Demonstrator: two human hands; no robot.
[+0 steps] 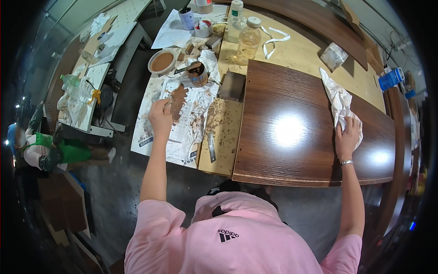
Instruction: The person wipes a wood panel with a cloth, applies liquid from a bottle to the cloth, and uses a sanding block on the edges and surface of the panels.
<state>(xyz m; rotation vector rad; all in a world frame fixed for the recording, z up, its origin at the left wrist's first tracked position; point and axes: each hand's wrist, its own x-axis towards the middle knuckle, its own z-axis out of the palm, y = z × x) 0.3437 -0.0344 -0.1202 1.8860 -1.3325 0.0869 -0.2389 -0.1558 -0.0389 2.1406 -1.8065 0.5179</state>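
My left hand is closed, its fingers pinched at the edge of a smear of brown paste on printed paper; whatever they hold is too small to make out. Gripped in my right hand is a crumpled white cloth, resting on a dark brown wood-grain panel. Beyond the smear are a round tub of brown paste and an open can with a dark-smeared spatula across its mouth. A metal blade lies left of the panel.
A dark block touches the panel's left side. Clear bottles, a white strap and a plastic-wrapped block stand or lie behind. Another person in a green apron is at far left, near a white side table.
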